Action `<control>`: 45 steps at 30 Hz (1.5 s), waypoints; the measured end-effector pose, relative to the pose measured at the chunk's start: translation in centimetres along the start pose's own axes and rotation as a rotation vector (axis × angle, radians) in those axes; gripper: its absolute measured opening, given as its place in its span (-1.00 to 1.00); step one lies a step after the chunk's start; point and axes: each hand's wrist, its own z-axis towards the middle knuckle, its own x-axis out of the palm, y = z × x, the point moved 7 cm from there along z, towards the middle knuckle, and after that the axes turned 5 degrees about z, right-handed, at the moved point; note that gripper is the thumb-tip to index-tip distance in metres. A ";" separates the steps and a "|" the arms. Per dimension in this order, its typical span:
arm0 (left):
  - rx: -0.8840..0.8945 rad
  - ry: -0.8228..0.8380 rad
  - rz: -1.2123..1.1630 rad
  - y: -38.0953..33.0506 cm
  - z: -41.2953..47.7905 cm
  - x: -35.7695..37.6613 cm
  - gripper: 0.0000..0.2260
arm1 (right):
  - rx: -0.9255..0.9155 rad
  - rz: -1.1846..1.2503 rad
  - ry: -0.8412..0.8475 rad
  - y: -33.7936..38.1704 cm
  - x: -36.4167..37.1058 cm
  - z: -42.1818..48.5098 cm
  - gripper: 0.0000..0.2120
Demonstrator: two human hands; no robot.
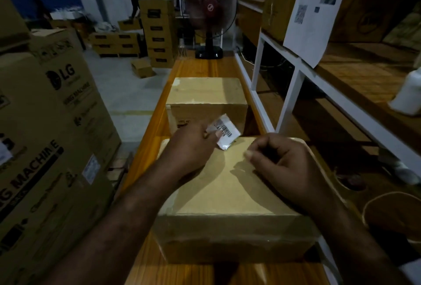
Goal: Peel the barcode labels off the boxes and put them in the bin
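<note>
A brown cardboard box (230,195) lies in front of me on the long wooden table (150,148). My left hand (191,148) pinches a white barcode label (226,130), which stands lifted above the box's far edge. My right hand (284,166) rests on the box top with its fingers curled, thumb and forefinger close together; whether they pinch anything is unclear. A second cardboard box (206,97) sits farther along the table. No bin is in view.
Large LG washing-machine cartons (50,138) stand at my left. A white-framed shelf (293,84) with boxes, papers and a white bottle (407,93) runs along the right. A standing fan (209,11) is at the table's far end. Stacked cartons (157,31) and a person stand beyond.
</note>
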 end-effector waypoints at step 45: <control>-0.129 -0.104 -0.022 1.8 1.2 -1.3 -0.75 | 0.059 -0.542 0.266 1.9 5.1 0.6 -0.76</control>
